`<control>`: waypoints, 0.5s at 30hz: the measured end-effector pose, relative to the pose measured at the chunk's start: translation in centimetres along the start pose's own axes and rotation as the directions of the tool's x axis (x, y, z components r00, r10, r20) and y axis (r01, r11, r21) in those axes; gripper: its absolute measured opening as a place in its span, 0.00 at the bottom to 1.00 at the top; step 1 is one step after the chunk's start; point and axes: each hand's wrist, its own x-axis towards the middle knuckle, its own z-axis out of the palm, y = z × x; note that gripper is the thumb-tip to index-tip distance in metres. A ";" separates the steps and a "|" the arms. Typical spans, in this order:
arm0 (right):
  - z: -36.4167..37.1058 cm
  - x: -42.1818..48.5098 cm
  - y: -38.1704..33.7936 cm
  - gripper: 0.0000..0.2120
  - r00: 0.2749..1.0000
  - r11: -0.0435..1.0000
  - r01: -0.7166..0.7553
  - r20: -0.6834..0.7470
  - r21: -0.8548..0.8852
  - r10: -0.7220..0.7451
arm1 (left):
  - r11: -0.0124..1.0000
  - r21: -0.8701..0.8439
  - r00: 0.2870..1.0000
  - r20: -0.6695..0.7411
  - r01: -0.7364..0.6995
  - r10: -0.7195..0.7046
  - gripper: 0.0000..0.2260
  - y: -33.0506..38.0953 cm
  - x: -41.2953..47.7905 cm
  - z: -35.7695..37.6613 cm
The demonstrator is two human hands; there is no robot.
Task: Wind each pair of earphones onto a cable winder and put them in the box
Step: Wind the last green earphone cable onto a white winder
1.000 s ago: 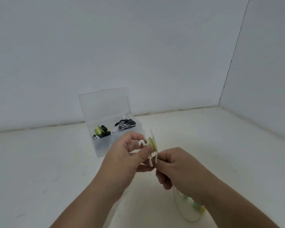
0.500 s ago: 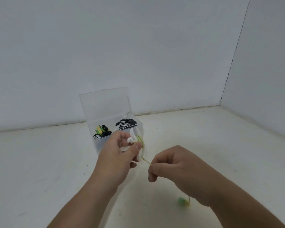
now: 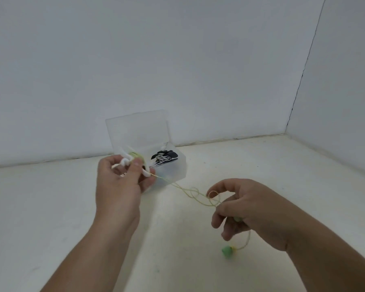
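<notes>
My left hand (image 3: 119, 182) grips a white cable winder (image 3: 128, 161) with green cable wound on it, held just in front of the clear plastic box (image 3: 178, 168). A thin yellow-green earphone cable (image 3: 190, 191) runs from the winder down to my right hand (image 3: 243, 207), which pinches it where it loops. A green earbud (image 3: 227, 250) dangles below my right hand. Inside the box lies a black winder wrapped with black-and-white cable (image 3: 163, 159).
The box's lid (image 3: 137, 128) stands open against the white back wall. A white side wall closes off the right. The box and my hands are over a pale tabletop (image 3: 282, 165).
My hands have drawn apart: the left went up and left toward the box with the winder, the right went down and right, pulling the cable out between them.
</notes>
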 end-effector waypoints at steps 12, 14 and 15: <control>-2.3 0.8 0.7 0.12 0.983 0.993 -0.028 -0.179 0.118 0.049 | 0.996 0.001 0.955 -0.283 -0.087 0.084 0.09 0.6 1.5 -1.7; -2.4 0.9 0.7 0.13 0.977 0.992 -0.050 -0.202 0.117 0.073 | 0.995 0.017 0.947 -0.306 -0.102 0.102 0.09 0.6 1.6 -1.9; -2.4 0.9 0.7 0.13 0.971 0.991 -0.063 -0.220 0.122 0.089 | 0.994 0.023 0.941 -0.320 -0.110 0.111 0.09 0.6 1.6 -2.0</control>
